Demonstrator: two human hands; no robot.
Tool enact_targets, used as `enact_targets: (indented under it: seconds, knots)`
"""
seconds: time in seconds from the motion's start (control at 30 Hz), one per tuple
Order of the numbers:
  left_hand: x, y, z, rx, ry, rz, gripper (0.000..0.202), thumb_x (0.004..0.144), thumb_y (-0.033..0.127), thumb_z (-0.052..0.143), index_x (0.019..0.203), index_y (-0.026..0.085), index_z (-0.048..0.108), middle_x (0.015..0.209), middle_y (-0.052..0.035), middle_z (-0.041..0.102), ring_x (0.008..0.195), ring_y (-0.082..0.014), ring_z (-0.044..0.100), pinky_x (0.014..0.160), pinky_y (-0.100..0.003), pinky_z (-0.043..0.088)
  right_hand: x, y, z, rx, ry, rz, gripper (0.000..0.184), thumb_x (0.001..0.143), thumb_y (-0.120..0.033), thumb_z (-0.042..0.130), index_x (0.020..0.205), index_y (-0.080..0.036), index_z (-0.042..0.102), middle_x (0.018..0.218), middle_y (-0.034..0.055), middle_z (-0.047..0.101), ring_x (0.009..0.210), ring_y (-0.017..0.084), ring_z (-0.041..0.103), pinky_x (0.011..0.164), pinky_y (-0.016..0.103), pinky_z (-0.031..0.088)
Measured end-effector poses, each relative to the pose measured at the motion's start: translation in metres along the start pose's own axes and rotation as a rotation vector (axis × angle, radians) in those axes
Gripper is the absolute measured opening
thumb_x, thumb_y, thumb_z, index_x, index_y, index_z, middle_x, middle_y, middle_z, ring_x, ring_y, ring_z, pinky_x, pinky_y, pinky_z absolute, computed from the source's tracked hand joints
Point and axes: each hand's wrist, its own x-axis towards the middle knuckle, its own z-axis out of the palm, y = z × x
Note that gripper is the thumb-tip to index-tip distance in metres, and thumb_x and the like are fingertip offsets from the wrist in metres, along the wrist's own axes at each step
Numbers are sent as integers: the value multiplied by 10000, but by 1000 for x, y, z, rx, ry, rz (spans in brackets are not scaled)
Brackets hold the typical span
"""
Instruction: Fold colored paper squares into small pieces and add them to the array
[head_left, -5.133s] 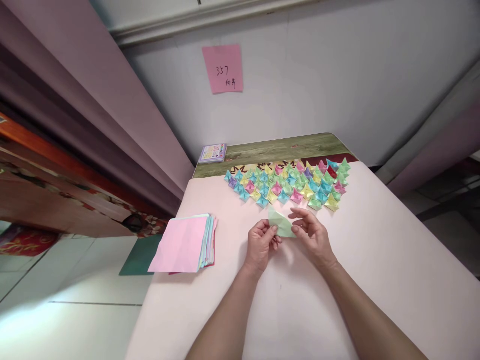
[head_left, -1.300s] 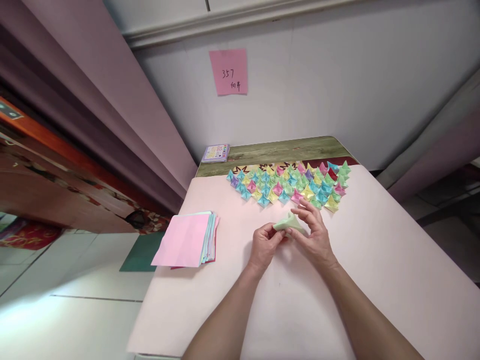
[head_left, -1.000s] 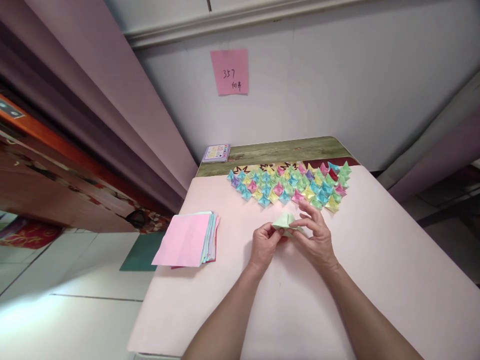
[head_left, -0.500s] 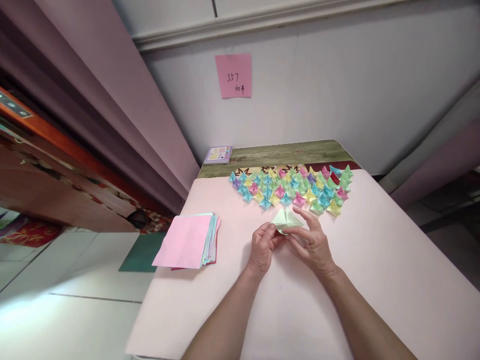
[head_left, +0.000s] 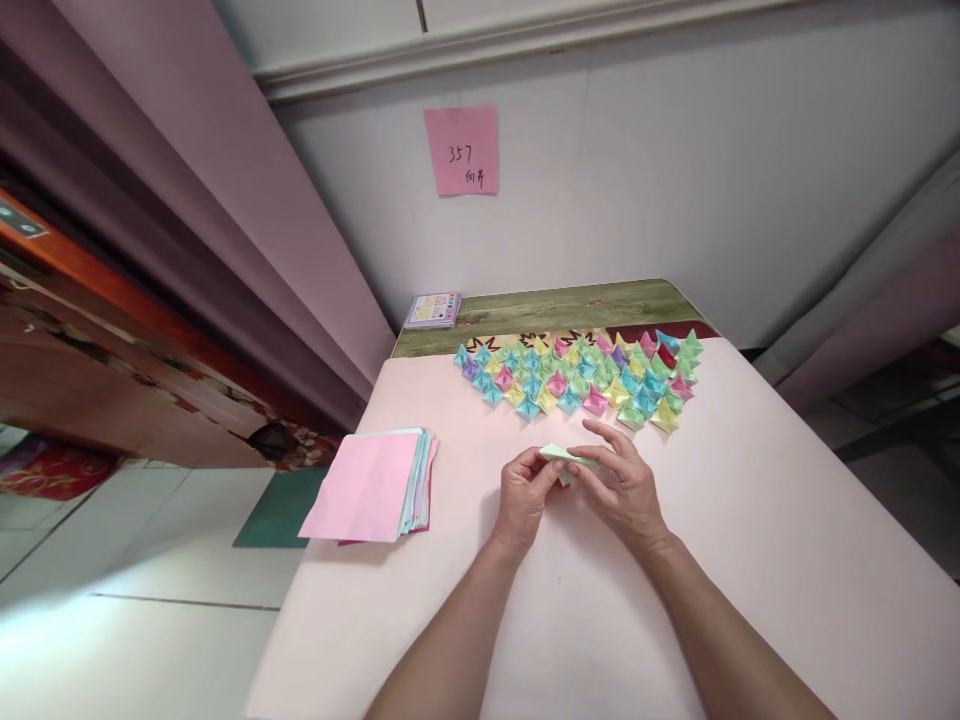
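A pale green folded paper is between my two hands, above the middle of the table. My left hand pinches its left side between thumb and fingers. On the right side, my right hand grips it with thumb and fingers, one finger raised off the paper. Fingers cover much of the paper, so its full shape is hidden. Just beyond the hands stand rows of small folded paper pieces in blue, green, yellow, pink, purple and red.
A stack of square paper sheets, pink on top, lies at the left of the pale pink tabletop. At the back left corner sits a small printed pad. A pink note with handwriting is stuck to the wall.
The green paper has tilted from showing a broad triangular face to a narrower, flatter edge-on view. Both thumbs have come closer together on it. The view has shifted slightly.
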Motion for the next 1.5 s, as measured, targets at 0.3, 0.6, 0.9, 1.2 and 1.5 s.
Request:
enact_targets:
  seconds: [0.3, 0.6, 0.9, 1.2, 1.5]
  knots:
    - [3, 0, 0, 42, 119, 84, 390, 676, 293, 823, 1003, 178, 646, 897, -15, 624, 731, -100, 578, 666, -204, 476, -2, -2, 2, 243, -98, 234, 168, 869, -358, 656, 790, -221, 713, 773, 30, 696, 711, 174, 642, 621, 265, 497]
    - [4, -3, -5, 81, 90, 45, 241, 803, 360, 715, 723, 155, 616, 619, 39, 546, 556, -66, 495, 578, -187, 421, -2, -3, 3, 328, -172, 371, 259, 841, -438, 659, 815, -186, 713, 748, 27, 693, 588, 143, 589, 510, 236, 445]
    - [2, -3, 2, 10, 0, -92, 303, 760, 409, 747, 821, 135, 634, 615, -13, 652, 525, -133, 619, 509, -233, 517, -4, -3, 3, 287, -44, 290, 247, 844, -384, 666, 1024, -215, 680, 917, 47, 700, 788, 185, 658, 650, 277, 554]
    - [4, -6, -2, 22, -2, -53, 328, 808, 442, 696, 906, 137, 626, 627, -12, 652, 497, -120, 598, 469, -219, 510, 1, -10, -5, 149, 28, 105, 158, 829, -303, 689, 972, -237, 673, 1224, 100, 572, 1102, 252, 586, 783, 361, 562]
    - [3, -5, -1, 35, -34, -51, 334, 816, 475, 675, 869, 151, 618, 602, 5, 627, 493, -125, 596, 461, -226, 499, 1, -7, -4, 142, -8, 109, 134, 818, -310, 689, 906, -222, 640, 1222, 117, 574, 1117, 264, 574, 818, 383, 541]
